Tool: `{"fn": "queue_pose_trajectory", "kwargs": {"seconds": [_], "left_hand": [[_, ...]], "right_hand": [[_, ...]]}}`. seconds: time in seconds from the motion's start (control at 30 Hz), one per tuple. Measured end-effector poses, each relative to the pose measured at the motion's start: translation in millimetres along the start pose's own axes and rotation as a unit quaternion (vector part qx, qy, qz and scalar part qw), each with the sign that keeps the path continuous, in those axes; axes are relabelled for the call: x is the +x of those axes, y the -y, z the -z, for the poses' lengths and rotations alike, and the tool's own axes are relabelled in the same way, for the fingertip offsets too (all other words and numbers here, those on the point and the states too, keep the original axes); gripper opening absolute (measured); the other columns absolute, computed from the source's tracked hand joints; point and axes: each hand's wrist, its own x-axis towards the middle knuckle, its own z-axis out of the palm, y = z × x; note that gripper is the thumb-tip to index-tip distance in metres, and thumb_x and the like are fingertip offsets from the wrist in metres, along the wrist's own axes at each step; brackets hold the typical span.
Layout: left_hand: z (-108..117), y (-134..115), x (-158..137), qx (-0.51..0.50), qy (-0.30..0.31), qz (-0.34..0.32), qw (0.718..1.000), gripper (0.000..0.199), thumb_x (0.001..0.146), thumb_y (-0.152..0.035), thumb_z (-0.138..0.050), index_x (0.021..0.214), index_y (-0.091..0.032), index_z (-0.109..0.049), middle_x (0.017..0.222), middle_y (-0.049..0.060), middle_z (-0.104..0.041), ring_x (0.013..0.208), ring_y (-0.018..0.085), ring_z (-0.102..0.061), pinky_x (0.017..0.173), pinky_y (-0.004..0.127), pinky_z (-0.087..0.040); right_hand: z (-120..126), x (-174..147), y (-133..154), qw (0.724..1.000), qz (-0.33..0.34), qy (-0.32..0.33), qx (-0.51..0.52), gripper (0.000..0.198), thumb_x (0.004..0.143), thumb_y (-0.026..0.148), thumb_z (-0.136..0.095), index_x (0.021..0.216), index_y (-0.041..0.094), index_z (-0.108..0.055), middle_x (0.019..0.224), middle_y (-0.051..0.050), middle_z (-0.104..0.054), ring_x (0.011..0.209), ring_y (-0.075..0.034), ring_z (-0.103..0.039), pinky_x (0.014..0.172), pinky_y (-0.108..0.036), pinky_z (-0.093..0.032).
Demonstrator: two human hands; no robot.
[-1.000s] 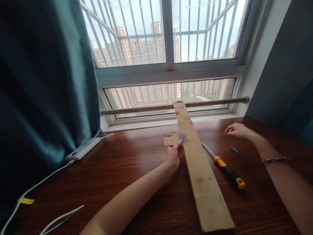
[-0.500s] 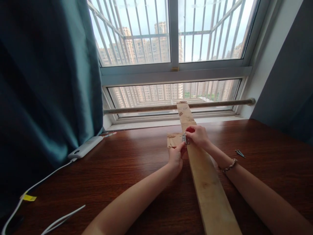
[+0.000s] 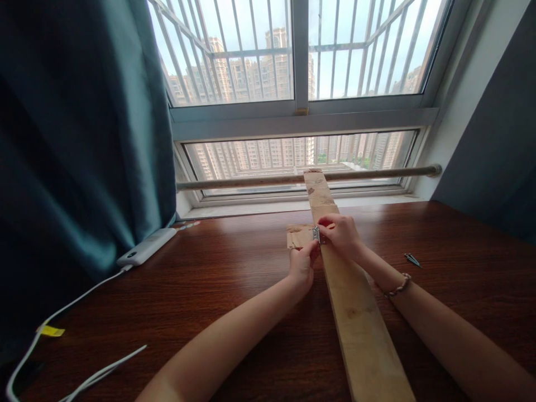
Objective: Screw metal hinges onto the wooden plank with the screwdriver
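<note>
A small metal hinge point(image 3: 316, 233) lies where a short wooden block point(image 3: 298, 237) meets the left edge of a long wooden board point(image 3: 355, 318). My left hand point(image 3: 302, 265) pinches the near end of the hinge, thumb and forefinger closed on it beside the block. At its far end, the fingertips of my right hand point(image 3: 341, 231) are pinched together against the hinge, with the hand resting over the board. Whether something small sits between those right fingertips is too small to tell.
Several screws point(image 3: 412, 260) lie on the brown table point(image 3: 234, 285) to the right. A white power bank point(image 3: 146, 247) with a cable lies by the curtain point(image 3: 138, 139). The board's far end reaches a horizontal rail point(image 3: 377, 174) before the window.
The camera view has tilted slightly. Both hands stay at the hinge, with only a small shift of the right fingertips and the hinge's angle.
</note>
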Motion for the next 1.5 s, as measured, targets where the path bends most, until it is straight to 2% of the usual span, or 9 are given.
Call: {"fn": "queue_pose_trajectory", "kwargs": {"seconds": [0.3,0.47,0.6,0.87,1.07,1.23,1.37,1.5], "left_hand": [[2.0,0.9,3.8,-0.004,0.001,0.016,1.000,0.023,0.058,-0.001,-0.065,0.079,-0.010,-0.066,0.072,0.005,-0.067,0.062,0.012,-0.061,0.058,0.021,-0.047],[0.6,-0.7,1.4,0.008,-0.011,0.023,1.000,0.019,0.058,-0.002,-0.065,0.076,-0.009,-0.066,0.070,0.005,-0.067,0.060,0.011,-0.060,0.054,0.019,-0.046],[0.4,-1.1,0.0,0.012,-0.013,0.016,1.000,0.024,0.057,-0.002,-0.066,0.080,-0.010,-0.067,0.073,0.005,-0.068,0.061,0.011,-0.061,0.054,0.019,-0.046],[2.0,-0.2,1.1,0.027,-0.013,0.021,0.999,0.021,0.057,-0.007,-0.070,0.077,-0.009,-0.067,0.073,0.006,-0.067,0.063,0.012,-0.060,0.056,0.020,-0.045],[1.7,-0.2,0.1,0.030,-0.010,0.012,0.999,0.023,0.055,-0.007,-0.072,0.078,-0.008,-0.068,0.075,0.007,-0.067,0.064,0.012,-0.060,0.057,0.021,-0.046],[1.8,-0.9,-0.3,0.031,-0.005,0.016,0.999,0.024,0.056,-0.007,-0.072,0.080,-0.009,-0.068,0.076,0.007,-0.068,0.065,0.013,-0.061,0.059,0.022,-0.046],[-1.4,-3.1,-3.9,0.024,0.010,0.011,1.000,0.025,0.058,-0.007,-0.071,0.083,-0.010,-0.068,0.080,0.007,-0.069,0.068,0.013,-0.062,0.061,0.021,-0.047],[-3.7,-3.5,-6.4,0.027,0.000,0.006,1.000,0.023,0.060,-0.005,-0.069,0.082,-0.011,-0.066,0.078,0.006,-0.069,0.065,0.013,-0.063,0.063,0.023,-0.049]], "right_hand": [[0.5,-2.4,4.1,1.000,0.015,-0.001,0.018,0.011,0.074,0.022,-0.056,0.073,0.019,-0.067,0.070,-0.001,-0.067,0.062,-0.014,-0.061,0.059,-0.021,-0.046],[0.8,-2.0,4.8,1.000,0.022,-0.010,-0.004,0.012,0.075,0.020,-0.055,0.074,0.017,-0.066,0.075,-0.003,-0.066,0.061,-0.013,-0.060,0.057,-0.021,-0.045],[1.7,-1.9,4.9,1.000,0.022,0.017,0.009,0.010,0.074,0.019,-0.056,0.074,0.018,-0.066,0.071,-0.001,-0.065,0.060,-0.012,-0.059,0.059,-0.021,-0.044],[0.6,-3.2,6.8,0.996,0.061,0.012,-0.069,0.010,0.076,0.018,-0.055,0.069,0.017,-0.063,0.068,-0.001,-0.061,0.063,-0.012,-0.054,0.060,-0.021,-0.039],[1.8,-5.4,10.5,0.991,0.072,0.020,-0.115,0.013,0.080,0.018,-0.052,0.079,0.016,-0.065,0.076,-0.004,-0.062,0.069,-0.014,-0.055,0.066,-0.022,-0.039],[2.6,-5.0,12.5,0.988,0.054,0.032,-0.141,0.016,0.081,0.019,-0.052,0.087,0.017,-0.067,0.082,-0.005,-0.065,0.072,-0.015,-0.058,0.069,-0.024,-0.041],[14.9,-0.6,18.1,0.989,0.044,0.068,-0.127,0.027,0.077,0.020,-0.057,0.103,0.019,-0.064,0.081,-0.003,-0.067,0.074,-0.017,-0.060,0.067,-0.025,-0.043],[52.8,5.0,21.7,0.996,0.031,0.042,-0.066,0.040,0.074,0.018,-0.061,0.114,0.020,-0.058,0.077,-0.001,-0.068,0.067,-0.013,-0.061,0.064,-0.022,-0.047]]}}
